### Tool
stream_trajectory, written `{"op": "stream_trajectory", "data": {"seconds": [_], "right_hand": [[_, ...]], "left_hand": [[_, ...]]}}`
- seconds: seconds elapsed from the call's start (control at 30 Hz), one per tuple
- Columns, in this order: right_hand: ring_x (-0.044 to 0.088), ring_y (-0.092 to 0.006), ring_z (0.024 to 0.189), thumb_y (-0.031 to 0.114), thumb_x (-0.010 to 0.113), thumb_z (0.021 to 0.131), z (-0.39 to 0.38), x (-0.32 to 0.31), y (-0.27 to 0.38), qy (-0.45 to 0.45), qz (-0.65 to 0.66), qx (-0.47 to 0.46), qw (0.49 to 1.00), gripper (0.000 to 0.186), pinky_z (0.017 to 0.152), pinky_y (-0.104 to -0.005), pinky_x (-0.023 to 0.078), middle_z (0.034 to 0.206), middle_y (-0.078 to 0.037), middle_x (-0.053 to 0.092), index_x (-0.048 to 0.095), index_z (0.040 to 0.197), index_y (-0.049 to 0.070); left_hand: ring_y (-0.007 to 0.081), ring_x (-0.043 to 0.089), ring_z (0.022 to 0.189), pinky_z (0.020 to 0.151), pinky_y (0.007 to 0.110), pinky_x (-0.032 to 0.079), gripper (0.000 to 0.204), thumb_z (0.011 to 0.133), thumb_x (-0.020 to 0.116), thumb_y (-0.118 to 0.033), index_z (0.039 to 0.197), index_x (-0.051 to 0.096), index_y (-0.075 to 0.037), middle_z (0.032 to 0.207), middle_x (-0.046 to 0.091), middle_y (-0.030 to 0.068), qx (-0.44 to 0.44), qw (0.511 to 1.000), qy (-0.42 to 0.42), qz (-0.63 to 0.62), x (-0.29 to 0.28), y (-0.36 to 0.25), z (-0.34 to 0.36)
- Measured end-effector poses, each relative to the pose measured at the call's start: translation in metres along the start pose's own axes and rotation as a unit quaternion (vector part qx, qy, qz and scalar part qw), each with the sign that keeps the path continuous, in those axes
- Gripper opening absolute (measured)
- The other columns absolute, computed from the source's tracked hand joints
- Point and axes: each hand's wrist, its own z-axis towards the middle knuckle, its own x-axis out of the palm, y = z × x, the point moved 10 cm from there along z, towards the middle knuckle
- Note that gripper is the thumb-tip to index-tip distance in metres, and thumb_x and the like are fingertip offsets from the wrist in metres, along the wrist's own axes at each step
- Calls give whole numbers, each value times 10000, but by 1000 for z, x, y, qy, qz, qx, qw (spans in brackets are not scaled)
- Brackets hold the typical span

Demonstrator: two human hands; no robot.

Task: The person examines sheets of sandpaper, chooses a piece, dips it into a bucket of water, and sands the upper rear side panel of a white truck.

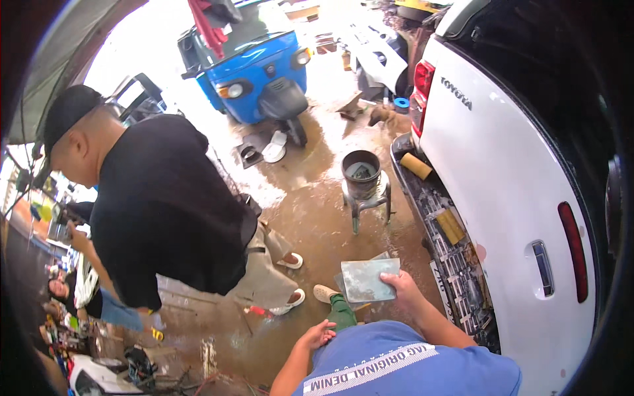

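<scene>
In front of my body, my right hand [399, 288] grips a small stack of flat grey-green sheets [370, 280] by their right edge, thumb on top. The upper sheet has a pale, smudged face that looks like worn sandpaper, though I cannot be sure. Corners of other sheets stick out behind it. My left hand [319, 334] rests by my waist, its fingers loosely bent and slightly apart, with nothing visible in them. To my right is the tailgate [489, 152] of a white pickup, above its bumper [456, 244], where yellow-tan blocks [450, 226] lie.
A dark bucket [361, 173] stands on a stool [357, 204] ahead. On the left a person in a black shirt [165, 204] stands close; another person [92, 297] is beyond. A blue three-wheeler [257, 72] and a brown dog [391, 120] are farther off. The brown floor looks wet.
</scene>
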Motion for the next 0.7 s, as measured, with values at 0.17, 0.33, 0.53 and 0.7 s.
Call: {"op": "stream_trajectory", "data": {"seconds": [0.17,0.33,0.53,0.7], "right_hand": [[678,-211,980,168,640,927,56,10,7,-30,-36,-13,999,333,906,-362,536,1120,-129,681,604,1182,-43],[645,-181,1032,173,664,923,142,64,56,-57,-82,-46,994,356,931,-342,505,1136,-96,670,593,1211,-24],[635,-177,1048,146,661,925,231,141,109,2,-71,-95,993,341,951,-335,486,1143,-80,664,585,1216,-16],[636,-159,1041,201,634,958,286,185,79,63,-50,-44,996,337,955,-320,483,1150,-68,669,607,1210,-20]], "left_hand": [[154,637,703,601,255,539,495,1043,405,-479,1303,501,-68,924,665,157,-19,999,-13,34,-13,-78,50],[175,643,747,620,260,544,565,1012,460,-521,1286,525,-31,971,663,154,-82,962,-22,259,-29,-177,75],[258,647,1049,878,384,515,579,942,526,-567,1220,668,-79,1163,682,164,52,815,47,576,-51,-280,154],[381,583,1206,1030,459,426,648,956,465,-541,1153,669,41,1253,622,264,34,803,4,595,-54,-286,167]]}}
